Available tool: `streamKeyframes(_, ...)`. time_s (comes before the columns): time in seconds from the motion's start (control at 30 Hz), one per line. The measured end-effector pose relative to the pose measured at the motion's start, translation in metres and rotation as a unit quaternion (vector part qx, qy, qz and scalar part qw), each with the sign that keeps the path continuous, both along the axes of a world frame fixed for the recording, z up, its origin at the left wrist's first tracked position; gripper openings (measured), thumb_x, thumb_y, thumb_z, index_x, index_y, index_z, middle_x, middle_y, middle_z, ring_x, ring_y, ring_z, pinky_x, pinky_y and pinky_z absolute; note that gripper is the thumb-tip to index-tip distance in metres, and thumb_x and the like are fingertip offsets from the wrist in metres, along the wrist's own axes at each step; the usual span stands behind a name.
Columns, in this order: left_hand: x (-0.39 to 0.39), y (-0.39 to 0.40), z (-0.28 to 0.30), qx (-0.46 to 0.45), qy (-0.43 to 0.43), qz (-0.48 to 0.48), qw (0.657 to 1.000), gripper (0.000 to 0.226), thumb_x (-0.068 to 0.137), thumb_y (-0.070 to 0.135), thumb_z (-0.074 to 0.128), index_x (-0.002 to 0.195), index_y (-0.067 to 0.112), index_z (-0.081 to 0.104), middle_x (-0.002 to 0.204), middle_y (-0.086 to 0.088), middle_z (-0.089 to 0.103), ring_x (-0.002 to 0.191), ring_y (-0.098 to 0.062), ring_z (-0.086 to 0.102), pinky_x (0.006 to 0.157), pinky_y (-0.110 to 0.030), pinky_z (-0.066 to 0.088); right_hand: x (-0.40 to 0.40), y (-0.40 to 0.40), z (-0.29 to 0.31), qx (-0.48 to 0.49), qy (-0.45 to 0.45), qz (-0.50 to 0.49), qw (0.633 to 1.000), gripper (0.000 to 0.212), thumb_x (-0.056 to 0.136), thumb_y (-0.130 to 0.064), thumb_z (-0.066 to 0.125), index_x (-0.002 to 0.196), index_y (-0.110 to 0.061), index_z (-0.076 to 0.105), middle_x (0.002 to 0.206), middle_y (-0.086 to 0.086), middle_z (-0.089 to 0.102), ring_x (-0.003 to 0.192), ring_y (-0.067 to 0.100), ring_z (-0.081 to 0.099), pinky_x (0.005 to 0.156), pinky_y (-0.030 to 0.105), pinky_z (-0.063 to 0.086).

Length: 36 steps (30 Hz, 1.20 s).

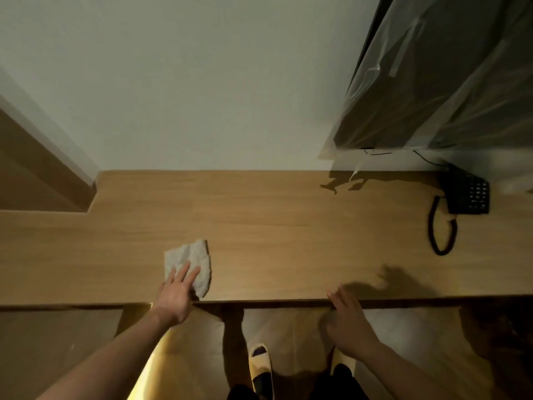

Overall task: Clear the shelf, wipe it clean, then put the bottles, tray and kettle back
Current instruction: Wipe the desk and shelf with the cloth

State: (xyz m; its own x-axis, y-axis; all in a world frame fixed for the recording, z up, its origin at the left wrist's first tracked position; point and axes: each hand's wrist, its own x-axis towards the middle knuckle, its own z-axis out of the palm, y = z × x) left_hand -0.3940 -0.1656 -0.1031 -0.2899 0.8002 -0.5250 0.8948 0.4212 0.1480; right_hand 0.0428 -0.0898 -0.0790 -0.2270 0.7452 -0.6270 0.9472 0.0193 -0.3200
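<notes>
Your left hand (pixel 176 297) flat on crumpled white cloth (pixel 191 262), long axis near-far, wooden shelf (pixel 288 226); right hand (pixel 347 319) blurred, fingers loose, empty.

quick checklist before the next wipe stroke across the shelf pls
1. Cloth under the left hand, fingers straight on it: ok.
2. Shelf free of bottles, tray and kettle: ok, none in view.
3. Telephone and its coiled cord sit at the right end, in the way of a full stroke: not ok.
4. Right hand at the front edge, holding nothing: ok.
5. Shelf already clean: cannot tell.
</notes>
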Motion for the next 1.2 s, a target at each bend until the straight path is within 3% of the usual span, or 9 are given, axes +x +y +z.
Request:
streamKeyframes(0.07,-0.032,-0.007,-0.001,-0.012,-0.004,0.051,0.999,0.080,0.099,0.011,0.053,0.164,0.037,0.012,0.173,0.004,-0.004,0.159,-0.031,0.004,0.128,-0.046,0.017,0.007,-0.003,-0.006,-0.001,-0.006,0.007,1.000,0.077,0.088,-0.051,0.038,0.159,-0.022,0.031,0.171,-0.003,-0.004,0.158,0.024,-0.007,0.128,0.040,0.008)
streamKeyframes(0.13,-0.054,-0.005,0.003,-0.013,-0.020,0.098,0.995,0.079,0.095,0.006,0.053,0.163,0.032,0.022,0.173,-0.001,0.004,0.157,-0.031,0.016,0.126,-0.044,0.025,0.010,-0.003,-0.007,0.003,-0.015,0.012,1.000,0.070,0.093,-0.040,0.046,0.159,-0.021,0.029,0.171,-0.001,-0.002,0.157,0.024,-0.007,0.127,0.038,0.006)
streamKeyframes(0.3,-0.034,0.017,0.033,0.041,-0.076,0.163,0.983,0.071,0.095,0.009,0.054,0.160,0.022,0.031,0.170,-0.008,0.019,0.152,-0.031,0.029,0.122,-0.044,0.032,0.019,-0.003,0.010,-0.001,0.032,-0.058,0.998,0.075,0.093,-0.025,0.059,0.160,-0.031,0.027,0.171,0.000,0.001,0.156,0.028,0.006,0.125,0.036,0.021)
streamKeyframes(0.53,0.123,0.061,0.086,0.199,-0.175,0.010,0.964,0.066,0.102,0.021,0.058,0.160,0.034,0.029,0.169,0.010,0.017,0.154,-0.016,0.024,0.125,-0.040,0.025,0.076,0.013,0.037,0.019,0.055,-0.096,0.994,0.079,0.094,-0.030,0.063,0.161,-0.034,0.021,0.171,-0.004,0.000,0.157,0.021,0.005,0.126,0.028,0.013)
streamKeyframes(0.7,0.255,0.093,0.102,0.235,-0.233,-0.103,0.938,0.064,0.101,0.023,0.059,0.157,0.040,0.033,0.168,0.018,0.013,0.151,-0.005,0.018,0.122,-0.028,0.023,0.161,0.022,0.069,0.048,0.090,-0.108,0.989,0.079,0.096,-0.028,0.063,0.162,-0.034,0.019,0.171,-0.007,-0.004,0.157,0.021,0.003,0.127,0.034,0.014)
streamKeyframes(0.8,0.338,0.111,0.105,0.241,-0.231,-0.164,0.928,0.061,0.099,0.028,0.059,0.155,0.041,0.038,0.169,0.012,0.016,0.151,-0.008,0.021,0.123,-0.032,0.026,0.227,0.027,0.084,0.062,0.094,-0.129,0.985,0.076,0.097,-0.027,0.063,0.161,-0.032,0.023,0.171,-0.006,0.002,0.157,0.020,0.006,0.126,0.031,0.016)
streamKeyframes(0.93,0.438,0.133,0.108,0.236,-0.277,-0.165,0.917,0.058,0.093,0.044,0.046,0.151,0.046,0.039,0.165,0.009,0.032,0.154,-0.011,0.024,0.122,-0.042,0.033,0.309,0.036,0.095,0.080,0.105,-0.159,0.978,0.076,0.096,-0.032,0.065,0.160,-0.035,0.025,0.170,-0.011,0.001,0.156,0.019,0.010,0.125,0.030,0.017)
streamKeyframes(1.07,0.526,0.150,0.120,0.224,-0.296,-0.138,0.918,0.059,0.096,0.039,0.052,0.154,0.033,0.042,0.162,0.006,0.037,0.154,-0.010,0.022,0.124,-0.039,0.028,0.375,0.041,0.105,0.084,0.108,-0.187,0.973,0.075,0.096,-0.033,0.063,0.161,-0.036,0.023,0.170,-0.012,0.002,0.156,0.021,0.011,0.124,0.033,0.018)
streamKeyframes(1.2,0.583,0.170,0.126,0.204,-0.271,-0.153,0.928,0.056,0.100,0.041,0.052,0.154,0.035,0.040,0.160,0.008,0.037,0.148,-0.015,0.033,0.121,-0.040,0.032,0.424,0.053,0.113,0.086,0.106,-0.196,0.971,0.076,0.097,-0.033,0.063,0.161,-0.035,0.022,0.170,-0.013,0.002,0.156,0.020,0.010,0.124,0.035,0.015)
